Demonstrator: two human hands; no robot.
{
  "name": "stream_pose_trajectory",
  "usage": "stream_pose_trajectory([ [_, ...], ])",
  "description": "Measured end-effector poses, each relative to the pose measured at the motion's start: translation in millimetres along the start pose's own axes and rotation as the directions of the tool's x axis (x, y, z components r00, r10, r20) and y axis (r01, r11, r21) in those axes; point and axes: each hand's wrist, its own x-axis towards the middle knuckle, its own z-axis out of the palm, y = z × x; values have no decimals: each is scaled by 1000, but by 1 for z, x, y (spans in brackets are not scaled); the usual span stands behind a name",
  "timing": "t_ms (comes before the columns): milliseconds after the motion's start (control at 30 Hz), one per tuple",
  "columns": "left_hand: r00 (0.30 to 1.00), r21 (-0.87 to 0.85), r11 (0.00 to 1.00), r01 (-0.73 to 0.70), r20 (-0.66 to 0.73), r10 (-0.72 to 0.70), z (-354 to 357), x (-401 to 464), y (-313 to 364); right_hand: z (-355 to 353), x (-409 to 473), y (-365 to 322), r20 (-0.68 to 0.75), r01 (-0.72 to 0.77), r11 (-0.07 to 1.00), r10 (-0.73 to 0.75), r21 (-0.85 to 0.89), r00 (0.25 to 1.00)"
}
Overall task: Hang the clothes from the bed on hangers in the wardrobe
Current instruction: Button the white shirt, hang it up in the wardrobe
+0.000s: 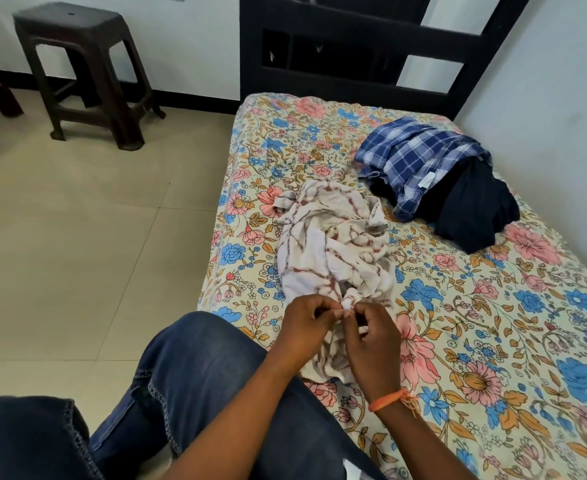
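A crumpled white shirt with reddish-brown streaks (330, 244) lies on the bed (492, 323), which has a floral sheet. Its near end runs down between my hands. My left hand (305, 323) and my right hand (371, 332) both pinch a small fold of this shirt, fingertips almost touching. An orange thread band circles my right wrist. Farther back on the bed lies a blue checked shirt (420, 157), partly on top of a dark navy garment (472, 209). No hanger or wardrobe is in view.
My knee in blue jeans (195, 368) rests against the bed's near edge. A dark plastic stool (84, 64) stands on the tiled floor at the far left. A dark headboard (354, 46) rises behind the bed, and a white wall runs along its right side.
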Motion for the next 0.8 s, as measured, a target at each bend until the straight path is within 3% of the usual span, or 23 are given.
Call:
stream_pose_trajectory([
  [133,1000,-1,1000,0,2,0,-4,-3,0,-1,-2,-8,2,12,999,-12,36,1000],
  [367,1000,-40,999,16,21,-16,-6,-5,5,6,-5,-5,15,-222,951,224,213,974],
  [600,996,-15,997,73,-54,-74,-5,-5,3,4,-9,-13,32,-279,923,281,266,959],
  [733,995,-27,996,81,-61,-83,-6,-3,2,3,-8,-14,174,-505,662,501,553,848],
  [800,996,-34,997,68,-48,-69,-7,-3,2,-1,-6,-15,235,-542,591,517,598,823],
])
